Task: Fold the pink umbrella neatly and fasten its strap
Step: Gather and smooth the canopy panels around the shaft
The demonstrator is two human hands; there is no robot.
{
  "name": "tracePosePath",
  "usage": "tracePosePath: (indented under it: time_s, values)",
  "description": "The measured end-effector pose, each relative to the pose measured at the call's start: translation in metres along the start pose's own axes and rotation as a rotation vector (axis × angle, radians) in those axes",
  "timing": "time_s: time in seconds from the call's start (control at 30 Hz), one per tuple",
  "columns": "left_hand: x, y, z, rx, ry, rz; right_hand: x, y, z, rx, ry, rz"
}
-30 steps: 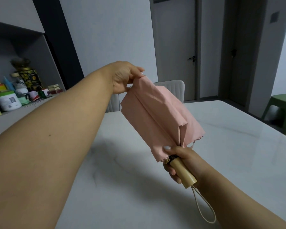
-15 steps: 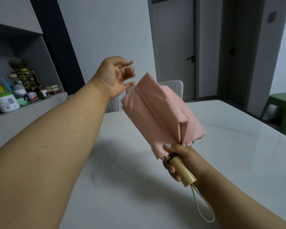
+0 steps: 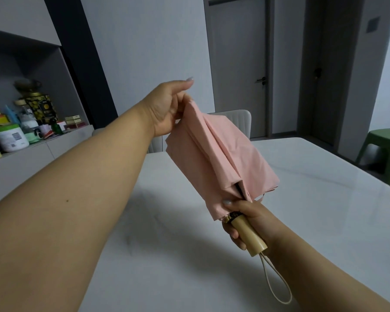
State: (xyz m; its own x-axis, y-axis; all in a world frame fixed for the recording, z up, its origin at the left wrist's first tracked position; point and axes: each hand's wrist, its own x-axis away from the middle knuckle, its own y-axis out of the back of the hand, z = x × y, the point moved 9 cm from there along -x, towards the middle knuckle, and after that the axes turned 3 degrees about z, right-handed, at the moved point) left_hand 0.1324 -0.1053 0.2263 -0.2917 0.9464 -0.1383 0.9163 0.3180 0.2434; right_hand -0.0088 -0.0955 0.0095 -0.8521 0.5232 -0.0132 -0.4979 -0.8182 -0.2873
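The pink umbrella (image 3: 221, 161) is collapsed and held in the air above the white table (image 3: 313, 210), its loose canopy folds pointing up and away from me. My right hand (image 3: 245, 219) grips the pale wooden handle (image 3: 250, 238) at the base of the canopy, thumb on the fabric. A cream wrist loop (image 3: 277, 282) dangles from the handle's end. My left hand (image 3: 167, 109) pinches a fold of the canopy at its far top end. A thin pink strap end (image 3: 260, 198) peeks out beside my right hand.
Two pale chairs (image 3: 234, 122) stand at the table's far side. A grey sideboard (image 3: 20, 154) on the left carries jars, tins and bottles. A green plastic stool (image 3: 385, 152) stands at the right, doors behind it.
My left hand let go of the canopy's top half a second ago and opened, then came back and pinched a fold there again. The right hand kept its grip on the handle.
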Motion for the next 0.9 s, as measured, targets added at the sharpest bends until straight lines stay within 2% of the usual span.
tracePosePath:
  time_s: [0.13,0.3,0.37,0.5,0.6,0.7,0.83,0.9]
  values:
    - [-0.001,0.01,0.003,0.051,0.018,-0.04,-0.001,0.0,0.001,-0.006,0.007,0.003]
    - [-0.001,0.01,0.004,-0.333,0.06,-0.104,-0.003,0.001,-0.003,0.035,0.002,0.009]
    - [-0.001,0.01,-0.002,-0.39,0.031,-0.124,-0.003,0.0,-0.003,0.042,0.002,0.013]
    - [-0.002,0.02,-0.008,-0.224,0.024,-0.156,-0.003,0.002,-0.002,0.032,0.005,0.007]
    - [0.0,0.025,-0.013,-0.304,-0.005,-0.198,-0.003,0.003,-0.002,0.017,0.005,-0.004]
    - [0.005,0.021,-0.019,-0.367,-0.086,-0.307,-0.003,0.005,-0.002,0.021,-0.004,-0.023]
    - [0.036,0.001,-0.012,-0.274,-0.253,-0.433,-0.001,0.011,0.0,0.003,-0.008,-0.086]
    - [0.054,-0.019,0.007,-0.182,-0.269,-0.417,0.0,0.017,0.001,-0.005,-0.006,-0.137]
